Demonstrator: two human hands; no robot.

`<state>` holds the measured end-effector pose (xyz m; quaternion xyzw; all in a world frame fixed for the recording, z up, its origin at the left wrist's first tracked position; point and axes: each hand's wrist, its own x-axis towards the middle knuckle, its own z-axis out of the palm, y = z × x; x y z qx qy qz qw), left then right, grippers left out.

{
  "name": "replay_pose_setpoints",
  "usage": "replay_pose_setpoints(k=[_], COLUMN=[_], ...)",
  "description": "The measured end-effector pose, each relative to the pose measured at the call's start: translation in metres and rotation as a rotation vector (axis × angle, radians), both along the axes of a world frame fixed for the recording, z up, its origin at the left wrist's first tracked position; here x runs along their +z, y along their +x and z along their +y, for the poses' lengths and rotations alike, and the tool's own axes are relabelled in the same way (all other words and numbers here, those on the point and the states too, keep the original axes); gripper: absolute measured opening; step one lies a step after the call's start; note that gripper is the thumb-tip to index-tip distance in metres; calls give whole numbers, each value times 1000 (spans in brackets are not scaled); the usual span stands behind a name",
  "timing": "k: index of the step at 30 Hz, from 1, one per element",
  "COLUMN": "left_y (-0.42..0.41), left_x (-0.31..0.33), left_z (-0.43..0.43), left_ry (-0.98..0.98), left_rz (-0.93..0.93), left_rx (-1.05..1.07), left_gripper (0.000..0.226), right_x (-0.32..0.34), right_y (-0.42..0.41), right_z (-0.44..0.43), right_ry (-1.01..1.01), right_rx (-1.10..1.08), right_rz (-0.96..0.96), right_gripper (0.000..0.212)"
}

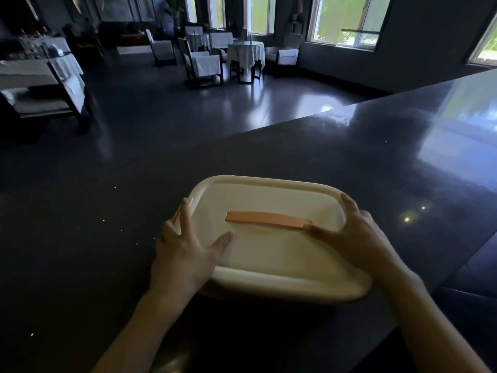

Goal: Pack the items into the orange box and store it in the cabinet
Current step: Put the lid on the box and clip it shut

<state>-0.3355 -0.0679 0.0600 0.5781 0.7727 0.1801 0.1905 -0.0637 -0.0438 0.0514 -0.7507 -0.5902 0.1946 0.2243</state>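
Note:
The box sits on the dark counter [336, 157] with its cream lid [269, 251] on top, an orange handle strip [266, 218] across the lid's middle. Only a sliver of the orange box body [212, 292] shows under the near left edge. My left hand [185, 249] rests on the lid's left side, fingers straight over the rim and thumb lying on the lid. My right hand [352, 235] presses on the lid's right side, thumb touching the handle's right end, fingers spread over the rim. The box's contents are hidden.
The counter's far edge runs diagonally from the middle up to the right, with dark floor [161, 117] beyond. Chairs and cloth-covered tables [244, 53] stand far back near bright windows. A lower dark surface [473, 265] lies at the right.

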Motion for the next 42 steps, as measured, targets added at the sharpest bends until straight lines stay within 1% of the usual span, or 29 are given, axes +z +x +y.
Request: replay_pose_setpoints(k=[4, 6, 8, 9, 11, 12, 13, 16, 20, 22, 23, 25, 26, 27, 29, 30, 32, 35, 36, 38, 39, 40, 41, 42], left_y=[37, 51, 52, 51, 53, 56, 60, 80, 105, 105, 101, 89, 83, 78, 76, 76, 77, 77, 76, 72, 71, 71, 72, 72], left_x=[2, 1, 3, 5, 8, 7, 6, 2, -9, -12, -12, -10, -8, -7, -4, -4, -7, -10, -10, -10, -11, -12, -13, -14], left_z=[-35, -49, -52, -50, -45, -43, -43, -48, -55, -58, -58, -57, -55, -53, -49, -48, -47, -48, -46, -42, -41, -40, -40, -40], left_ry=[-136, -168, -106, -60, 35, 84, 125, 218, 326, 366, 382, 393, 382, 362, 322, 324, 366, 385, 369, 312, 281, 267, 267, 280], left_rz=[-48, -24, -51, -134, -384, -467, -490, -476, -468, -494, -525, -621, -673, -707, -710, -688, -631, -571, -561, -592, -642, -696, -719, -703], left_rx=[116, 151, 232, 293, 434, 494, 535, 607, 666, 678, 693, 747, 775, 793, 792, 776, 733, 699, 708, 766, 799, 810, 802, 784], left_gripper=[102, 97, 94, 95, 98, 98, 100, 104, 107, 105, 102, 97, 98, 100, 102, 102, 99, 94, 94, 92, 86, 74, 60, 50], right_x=[12, 16, 16, 12, 1, -4, -8, -5, 6, 3, 1, -1, -2, -2, -3, -3, -1, 3, 4, 4, 4, 3, 2, 2], right_y=[20, 28, 37, 40, 45, 46, 47, 49, 54, 57, 60, 68, 73, 76, 78, 77, 73, 69, 69, 70, 71, 71, 71, 71], right_z=[37, 53, 63, 65, 63, 61, 59, 67, 87, 89, 91, 98, 102, 105, 105, 103, 100, 97, 97, 98, 97, 97, 96, 97], right_ry=[-24, -23, -24, -19, 7, 16, 20, 45, 94, 87, 76, 12, -40, -96, -153, -147, -73, 30, 35, -24, -68, -99, -107, -98], right_rx=[185, 270, 318, 323, 291, 275, 277, 362, 438, 442, 425, 334, 283, 257, 294, 319, 340, 325, 312, 290, 288, 292, 298, 305], right_rz=[-52, -60, -78, -89, -103, -94, -77, -53, -95, -90, -58, 66, 128, 161, 180, 197, 175, 59, 59, 118, 164, 209, 236, 238], right_gripper=[123, 122, 122, 122, 123, 124, 125, 124, 118, 116, 115, 112, 108, 100, 72, 60, 47, 39, 40, 44, 44, 44, 44, 43])
